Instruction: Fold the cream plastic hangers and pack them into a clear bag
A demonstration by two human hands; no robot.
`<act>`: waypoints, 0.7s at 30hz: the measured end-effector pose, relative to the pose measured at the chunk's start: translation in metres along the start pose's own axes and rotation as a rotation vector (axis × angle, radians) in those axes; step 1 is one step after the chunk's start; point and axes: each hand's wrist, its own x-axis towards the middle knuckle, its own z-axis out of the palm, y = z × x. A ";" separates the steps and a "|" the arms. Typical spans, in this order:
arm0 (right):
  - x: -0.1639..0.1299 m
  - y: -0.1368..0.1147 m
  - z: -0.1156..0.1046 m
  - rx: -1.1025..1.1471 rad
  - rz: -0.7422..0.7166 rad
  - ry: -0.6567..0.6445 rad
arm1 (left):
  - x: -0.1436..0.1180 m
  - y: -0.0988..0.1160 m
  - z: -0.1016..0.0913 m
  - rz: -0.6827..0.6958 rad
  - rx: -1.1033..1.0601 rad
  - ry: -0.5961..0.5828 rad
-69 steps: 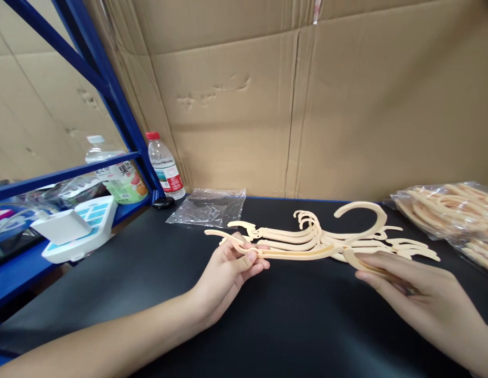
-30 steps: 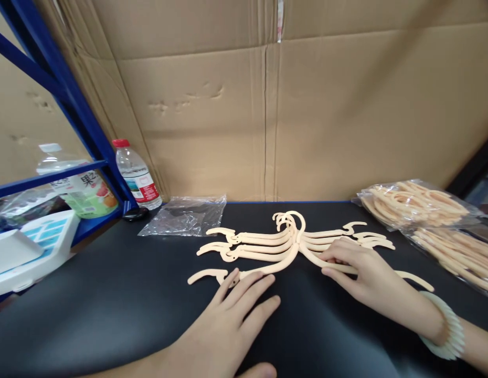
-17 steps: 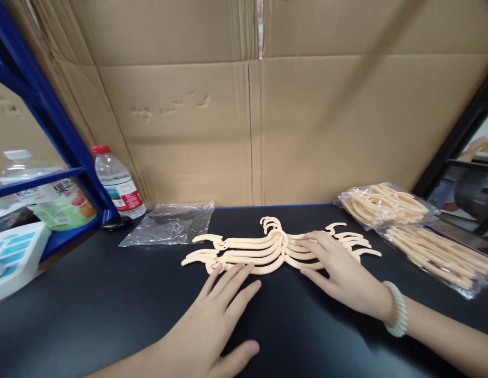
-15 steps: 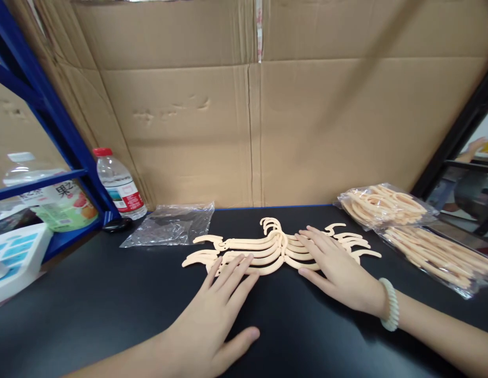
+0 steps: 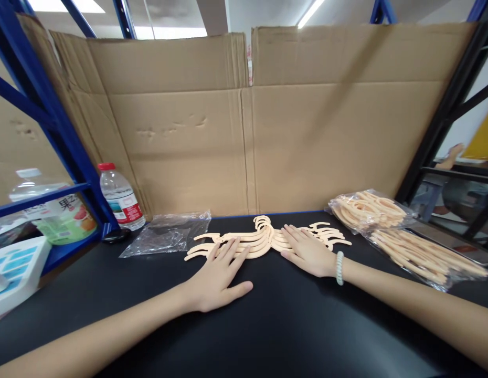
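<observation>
Both hands slid forward, now apparently flat on the hangers (image 5: 263, 242).

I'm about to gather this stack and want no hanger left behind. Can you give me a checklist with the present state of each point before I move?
1. Loose cream plastic hangers lie in one overlapping stack on the black tabletop: ok.
2. Left hand lies flat, fingers on the stack's left arms: ok.
3. Right hand lies flat on the stack's right arms: ok.
4. Hooks line up at the stack's middle: ok, roughly.
5. Empty clear plastic bag lies apart, left of the stack: ok.
6. Bagged cream hangers at the right lie clear of the stack: ok.
</observation>
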 end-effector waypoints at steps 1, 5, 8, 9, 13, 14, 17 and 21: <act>0.003 0.001 0.000 0.004 0.002 0.000 | 0.002 -0.003 0.000 0.006 -0.002 0.006; 0.015 0.004 0.002 0.016 0.008 0.003 | 0.008 -0.013 0.001 -0.017 0.000 0.012; 0.022 0.008 0.004 0.021 -0.007 0.009 | 0.010 -0.014 0.003 -0.038 0.000 0.033; 0.023 0.009 0.004 0.021 -0.012 0.011 | 0.010 -0.014 0.004 -0.040 0.001 0.036; 0.024 0.010 0.005 0.019 -0.012 0.013 | 0.009 -0.013 0.005 -0.044 0.010 0.042; 0.024 0.009 0.004 0.018 -0.008 0.013 | 0.009 -0.013 0.005 -0.046 0.011 0.043; 0.021 0.008 0.003 0.019 0.000 0.017 | 0.009 -0.012 0.006 -0.046 0.011 0.051; 0.018 0.007 0.002 0.024 -0.003 0.082 | 0.009 -0.012 0.006 -0.048 0.019 0.091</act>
